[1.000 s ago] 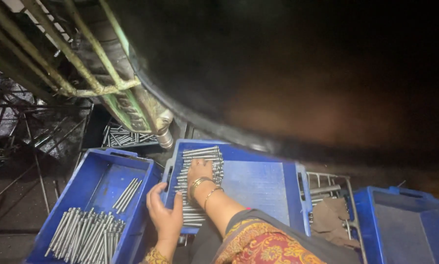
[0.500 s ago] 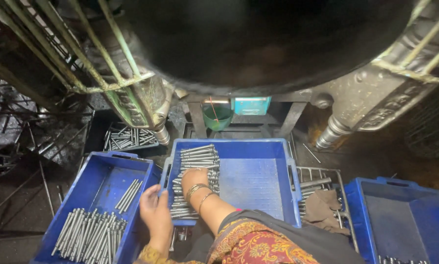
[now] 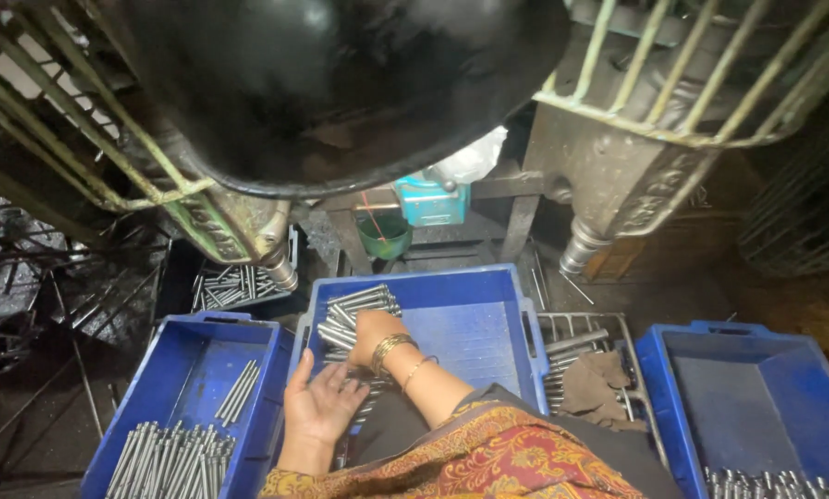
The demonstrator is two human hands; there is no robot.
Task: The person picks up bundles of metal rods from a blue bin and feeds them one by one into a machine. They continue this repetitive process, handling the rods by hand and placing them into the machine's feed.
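A pile of grey metal rods [image 3: 352,310] lies along the left side of the middle blue crate [image 3: 475,337]. My right hand [image 3: 374,331], with bangles on its wrist, rests on this pile, its fingers curled down into the rods. Just below it my left hand [image 3: 322,405] lies palm up with fingers apart and nothing in it, at the crate's left edge over a few rods. A patterned red and yellow cloth [image 3: 488,457] covers my lap in the foreground.
The left blue crate [image 3: 188,365] holds more rods [image 3: 170,457]. A right blue crate [image 3: 756,397] has rods in its near corner. A wire tray [image 3: 585,356] holds a brown rag. A large black machine part [image 3: 341,83], yellow guard bars and a green bucket [image 3: 383,236] stand ahead.
My left hand has turned palm up and moved right toward the middle crate. My right hand has curled on the rod pile. The view has shifted to show more on the right.
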